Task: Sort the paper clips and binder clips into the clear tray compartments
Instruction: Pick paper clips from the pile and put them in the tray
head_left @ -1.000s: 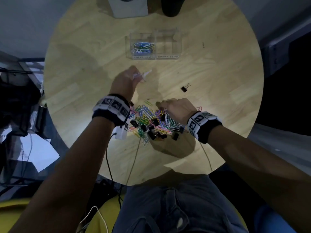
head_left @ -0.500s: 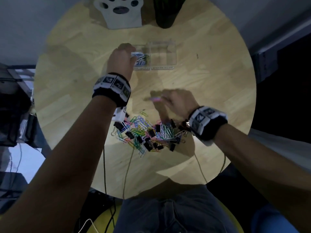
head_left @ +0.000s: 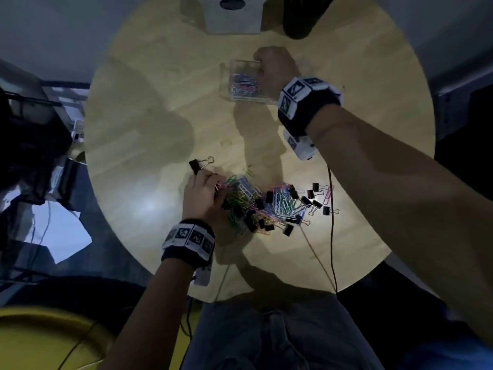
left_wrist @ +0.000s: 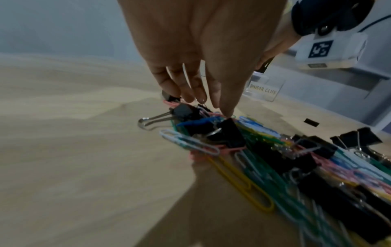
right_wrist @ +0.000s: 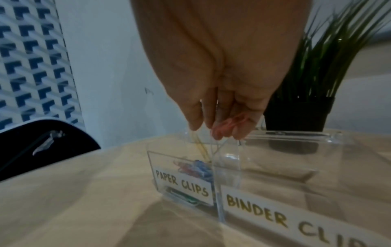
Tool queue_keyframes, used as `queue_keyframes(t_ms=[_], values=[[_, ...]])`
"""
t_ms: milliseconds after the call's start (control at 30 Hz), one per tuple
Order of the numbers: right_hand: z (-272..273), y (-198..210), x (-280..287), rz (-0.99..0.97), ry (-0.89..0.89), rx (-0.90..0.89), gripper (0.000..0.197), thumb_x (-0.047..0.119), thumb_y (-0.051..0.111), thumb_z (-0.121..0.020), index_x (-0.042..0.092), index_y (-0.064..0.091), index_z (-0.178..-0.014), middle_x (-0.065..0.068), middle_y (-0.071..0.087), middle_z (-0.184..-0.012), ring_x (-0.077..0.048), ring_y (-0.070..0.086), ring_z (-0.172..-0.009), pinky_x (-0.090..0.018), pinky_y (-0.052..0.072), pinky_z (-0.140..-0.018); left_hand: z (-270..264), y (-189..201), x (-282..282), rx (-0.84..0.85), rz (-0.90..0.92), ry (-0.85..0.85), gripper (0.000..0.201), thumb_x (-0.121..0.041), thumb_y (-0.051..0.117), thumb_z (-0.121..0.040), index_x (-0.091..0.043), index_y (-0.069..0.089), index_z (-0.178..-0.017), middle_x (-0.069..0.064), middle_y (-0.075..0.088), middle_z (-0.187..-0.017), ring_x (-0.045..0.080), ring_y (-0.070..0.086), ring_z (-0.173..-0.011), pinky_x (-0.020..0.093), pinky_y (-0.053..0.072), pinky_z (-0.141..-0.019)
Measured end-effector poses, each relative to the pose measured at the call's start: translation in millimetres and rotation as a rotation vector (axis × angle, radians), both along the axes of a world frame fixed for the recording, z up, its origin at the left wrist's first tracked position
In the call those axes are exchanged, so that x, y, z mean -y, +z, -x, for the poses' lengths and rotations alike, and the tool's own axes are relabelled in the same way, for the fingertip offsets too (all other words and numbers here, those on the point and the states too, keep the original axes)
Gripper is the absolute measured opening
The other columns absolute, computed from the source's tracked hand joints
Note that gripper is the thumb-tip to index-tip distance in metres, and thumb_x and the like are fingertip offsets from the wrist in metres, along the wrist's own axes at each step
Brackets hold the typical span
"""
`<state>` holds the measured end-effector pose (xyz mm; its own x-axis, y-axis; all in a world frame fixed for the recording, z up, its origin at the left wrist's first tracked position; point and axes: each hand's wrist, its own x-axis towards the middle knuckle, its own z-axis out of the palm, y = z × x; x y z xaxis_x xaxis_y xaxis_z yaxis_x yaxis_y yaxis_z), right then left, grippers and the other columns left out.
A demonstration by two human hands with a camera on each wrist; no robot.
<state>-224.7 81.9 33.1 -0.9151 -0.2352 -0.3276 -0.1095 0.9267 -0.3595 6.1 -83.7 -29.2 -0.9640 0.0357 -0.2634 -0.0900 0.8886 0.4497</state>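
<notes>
Right wrist view: my right hand point(right_wrist: 220, 107) pinches a pink paper clip point(right_wrist: 229, 124) above the clear tray point(right_wrist: 296, 133)'s "PAPER CLIPS" compartment, poised to drop it. My left hand point(head_left: 201, 194) reaches fingertips-down into the mixed pile point(head_left: 266, 204), holding nothing I can see.

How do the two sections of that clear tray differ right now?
The PAPER CLIPS compartment holds a heap of coloured paper clips; the BINDER CLIPS compartment looks empty. The right hand, holding a pink clip, hovers over the former, not the latter. Both are clear, gold-lettered, side by side in one tray.
</notes>
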Motion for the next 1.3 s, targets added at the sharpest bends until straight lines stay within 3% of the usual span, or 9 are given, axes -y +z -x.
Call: queue_keyframes(t_ms=[133,267,400,567,733,900,1067,1167,1300], values=[[-24.5,8.5,-15.8,0.231,-0.198,-0.092,0.047,-0.004,0.037,-0.09,0.007,0.046,-0.135,-0.014,0.05,-0.14,-0.027,0.048,-0.128,-0.029,0.038,-0.104,1.9,-3.3,-1.9,0.029,-0.086,0.029,0.022,-0.009,0.06,-0.085,-0.001,0.064,-0.104,0.02,0.054,-0.111,0.037,0.048,-0.104,0.04,0.039,-0.092],[-84.5,-5.6,-20.7,0.371,-0.25,-0.159,0.035,0.005,0.04,-0.078,0.006,0.067,-0.101,-0.021,0.071,-0.101,-0.036,0.065,-0.094,-0.039,0.051,-0.084,10.9,-4.8,0.4,-0.012,-0.116,0.04,0.012,0.0,0.059,-0.082,0.0,0.067,-0.09,0.022,0.055,-0.104,0.041,0.053,-0.098,0.044,0.046,-0.089],[-168.6,-28.5,-0.7,0.226,0.14,0.144,0.026,0.004,0.046,-0.09,0.008,0.065,-0.107,-0.015,0.065,-0.114,-0.031,0.056,-0.109,-0.043,0.048,-0.093,10.5,-2.6,3.1,-0.024,-0.088,0.014,0.013,-0.006,0.061,-0.084,-0.003,0.068,-0.094,0.018,0.055,-0.107,0.036,0.051,-0.102,0.043,0.046,-0.091],[-215.1,-49.0,5.5,-0.027,0.523,0.069,0.036,0.011,0.05,-0.092,0.014,0.052,-0.127,-0.009,0.041,-0.142,-0.03,0.033,-0.133,-0.042,0.035,-0.107,4.1,0.9,11.8,0.007,-0.07,-0.008,0.018,-0.006,0.063,-0.082,-0.003,0.066,-0.099,0.018,0.054,-0.111,0.036,0.049,-0.106,0.04,0.043,-0.092],[-207.4,-55.6,-15.8,-0.087,0.428,0.059,0.051,0.0,0.058,-0.083,0.016,0.049,-0.131,-0.01,0.038,-0.144,-0.028,0.034,-0.131,-0.041,0.039,-0.108,1.4,2.5,23.2,0.026,-0.042,0.011,0.018,-0.006,0.062,-0.083,-0.004,0.066,-0.101,0.017,0.052,-0.117,0.037,0.046,-0.11,0.041,0.042,-0.095],[-193.7,-49.6,-30.8,0.003,0.269,-0.016,0.04,0.0,0.056,-0.087,0.012,0.056,-0.126,-0.011,0.049,-0.137,-0.029,0.044,-0.124,-0.043,0.043,-0.104,4.2,6.1,16.7,-0.086,0.097,-0.063,0.01,-0.013,0.066,-0.08,-0.01,0.069,-0.088,0.015,0.06,-0.109,0.04,0.052,-0.102,0.046,0.046,-0.085],[-189.0,-49.5,-31.3,0.047,-0.086,0.014,0.042,0.023,0.055,-0.091,0.002,0.047,-0.127,-0.016,0.048,-0.131,-0.033,0.043,-0.119,-0.042,0.042,-0.099,2.6,5.0,-7.7,-0.03,0.138,-0.23,0.034,-0.035,0.06,-0.084,-0.012,0.061,-0.109,0.01,0.058,-0.113,0.032,0.047,-0.108,0.043,0.032,-0.092],[-190.3,-50.2,-19.8,-0.021,-0.041,0.086,0.062,0.039,0.062,-0.085,0.001,0.041,-0.13,-0.016,0.045,-0.131,-0.032,0.041,-0.12,-0.042,0.041,-0.098,0.2,3.4,-20.0,0.023,0.257,-0.183,0.043,-0.038,0.056,-0.085,-0.012,0.051,-0.118,0.01,0.053,-0.119,0.03,0.045,-0.113,0.04,0.029,-0.097],[-192.9,-55.0,-3.5,-0.083,0.035,0.055,0.056,0.029,0.057,-0.09,0.0,0.037,-0.133,-0.017,0.045,-0.133,-0.032,0.041,-0.123,-0.04,0.039,-0.101,-1.7,3.3,-29.5,0.017,0.283,-0.012,0.039,-0.031,0.057,-0.085,-0.009,0.049,-0.116,0.013,0.055,-0.117,0.032,0.048,-0.111,0.043,0.033,-0.096]])
